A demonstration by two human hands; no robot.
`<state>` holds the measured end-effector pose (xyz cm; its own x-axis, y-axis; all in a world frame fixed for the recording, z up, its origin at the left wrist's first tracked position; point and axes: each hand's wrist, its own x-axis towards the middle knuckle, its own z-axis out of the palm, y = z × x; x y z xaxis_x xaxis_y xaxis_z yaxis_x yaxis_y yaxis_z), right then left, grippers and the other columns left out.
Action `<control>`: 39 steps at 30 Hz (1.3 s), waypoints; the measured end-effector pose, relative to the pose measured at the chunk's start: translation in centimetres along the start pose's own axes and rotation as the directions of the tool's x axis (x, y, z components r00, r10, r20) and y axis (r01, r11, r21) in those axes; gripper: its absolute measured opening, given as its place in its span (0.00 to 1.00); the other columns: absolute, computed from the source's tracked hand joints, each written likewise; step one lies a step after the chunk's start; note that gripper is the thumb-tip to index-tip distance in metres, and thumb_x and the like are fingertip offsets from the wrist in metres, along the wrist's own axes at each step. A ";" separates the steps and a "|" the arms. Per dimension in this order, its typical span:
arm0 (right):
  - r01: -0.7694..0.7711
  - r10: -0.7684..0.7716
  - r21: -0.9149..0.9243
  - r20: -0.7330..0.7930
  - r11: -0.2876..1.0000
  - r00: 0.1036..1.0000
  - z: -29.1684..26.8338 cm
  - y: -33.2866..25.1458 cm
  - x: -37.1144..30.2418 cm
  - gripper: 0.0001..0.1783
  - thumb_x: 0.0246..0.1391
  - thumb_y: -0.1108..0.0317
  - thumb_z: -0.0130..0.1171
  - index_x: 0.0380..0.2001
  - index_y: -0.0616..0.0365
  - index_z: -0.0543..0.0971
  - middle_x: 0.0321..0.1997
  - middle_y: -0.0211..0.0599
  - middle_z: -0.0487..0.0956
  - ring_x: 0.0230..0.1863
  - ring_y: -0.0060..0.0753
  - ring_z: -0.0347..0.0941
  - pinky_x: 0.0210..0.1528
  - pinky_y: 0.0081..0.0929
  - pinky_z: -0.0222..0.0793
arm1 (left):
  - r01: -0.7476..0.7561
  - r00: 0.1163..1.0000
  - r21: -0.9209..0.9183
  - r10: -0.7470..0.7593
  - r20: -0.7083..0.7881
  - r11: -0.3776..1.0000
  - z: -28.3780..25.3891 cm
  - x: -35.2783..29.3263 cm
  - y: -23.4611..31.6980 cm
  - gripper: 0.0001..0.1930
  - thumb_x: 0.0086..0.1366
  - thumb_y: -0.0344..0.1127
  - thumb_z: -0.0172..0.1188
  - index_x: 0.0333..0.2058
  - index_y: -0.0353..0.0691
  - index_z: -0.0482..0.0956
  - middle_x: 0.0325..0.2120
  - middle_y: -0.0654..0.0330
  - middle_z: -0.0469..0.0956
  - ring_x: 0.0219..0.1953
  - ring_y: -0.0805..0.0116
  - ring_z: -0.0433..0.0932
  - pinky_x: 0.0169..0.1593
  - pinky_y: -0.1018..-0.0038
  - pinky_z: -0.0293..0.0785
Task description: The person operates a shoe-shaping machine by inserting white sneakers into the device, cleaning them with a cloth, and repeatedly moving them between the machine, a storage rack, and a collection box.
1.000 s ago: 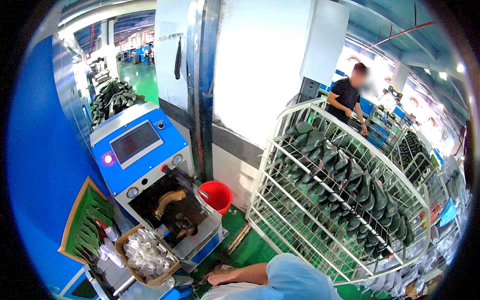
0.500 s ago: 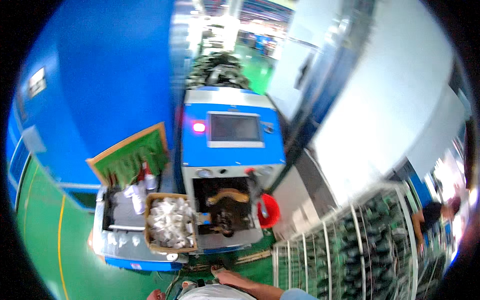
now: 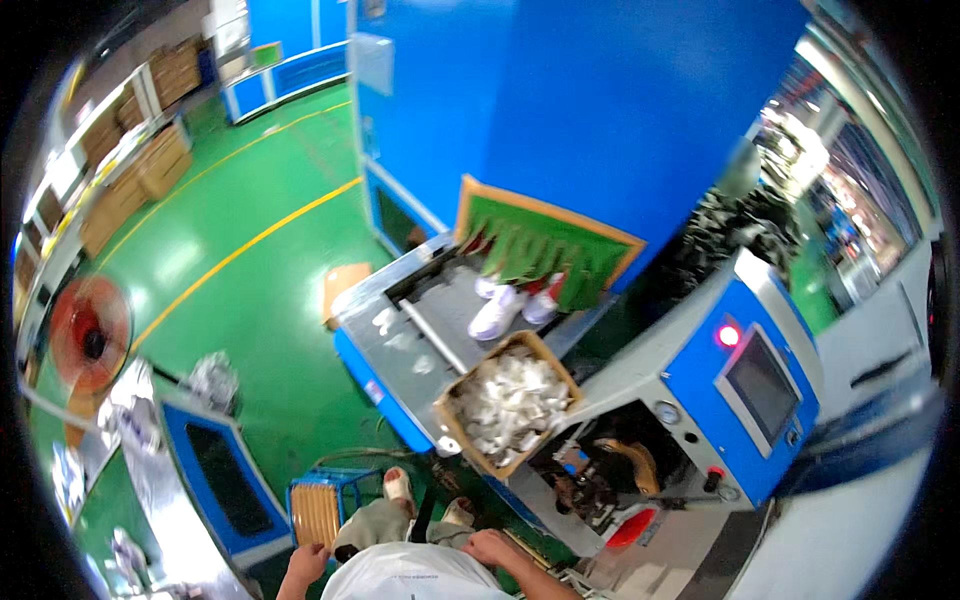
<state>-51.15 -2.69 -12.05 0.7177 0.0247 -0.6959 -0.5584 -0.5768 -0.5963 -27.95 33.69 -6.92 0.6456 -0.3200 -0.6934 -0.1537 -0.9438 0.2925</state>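
My left hand (image 3: 308, 562) hangs low at my left side, close to a small blue-framed stool (image 3: 318, 512) with a slatted wooden seat. Near my right thigh is my right hand (image 3: 488, 547), apart from the machine. Both hands are small and blurred, so how far their fingers are bent does not show, and I make out nothing in either. To the right of my feet stands a blue and white machine (image 3: 650, 385) with a screen, a lit red lamp and an open front bay. A carton (image 3: 572, 372) of crumpled white pieces sits beside that bay.
White shoes (image 3: 497, 314) rest on a metal bench (image 3: 385, 340) under a green fringed curtain (image 3: 545, 262). At the left are a round floor fan (image 3: 90, 335) and a blue-panelled unit (image 3: 222, 470). Yellow lines cross the green floor (image 3: 225, 290). A red container (image 3: 632, 528) is below the machine.
My view has turned left, so the machine now appears at the right, and the fan and stool have come into view. My right hand has drawn back from the machine's front toward my thigh.
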 end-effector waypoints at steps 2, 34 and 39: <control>-0.068 0.074 -0.164 0.034 0.984 0.997 -1.4 -2.4 0.8 0.19 0.55 0.54 0.54 0.30 0.61 0.81 0.32 0.52 0.80 0.38 0.53 0.77 0.42 0.45 0.70 | 0.146 0.989 -0.117 -0.149 -0.018 0.982 1.8 -2.5 -2.7 0.20 0.60 0.48 0.53 0.41 0.38 0.82 0.38 0.47 0.81 0.44 0.49 0.79 0.49 0.60 0.73; 0.448 -0.112 -0.741 0.457 0.500 0.882 -24.8 -31.3 28.7 0.18 0.51 0.56 0.57 0.38 0.57 0.82 0.38 0.47 0.81 0.43 0.49 0.77 0.46 0.40 0.72 | 0.211 0.867 -0.940 -0.394 0.306 -0.268 11.3 -5.4 7.3 0.26 0.58 0.50 0.60 0.45 0.33 0.80 0.41 0.56 0.81 0.43 0.66 0.77 0.48 0.70 0.71; 0.513 -0.329 -0.582 0.399 0.631 0.856 -26.6 -35.5 34.3 0.18 0.52 0.56 0.55 0.40 0.56 0.82 0.38 0.51 0.81 0.41 0.51 0.77 0.45 0.40 0.72 | 0.302 0.801 -0.943 -0.498 0.332 -0.142 7.1 -1.7 8.7 0.26 0.60 0.51 0.57 0.46 0.31 0.79 0.42 0.52 0.81 0.44 0.62 0.78 0.49 0.69 0.72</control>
<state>4.37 -3.13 -4.13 0.6322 0.5363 -0.5592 0.2580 -0.8263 -0.5007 -35.70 25.40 -7.90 0.3459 0.1860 -0.9196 0.9220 0.1145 0.3700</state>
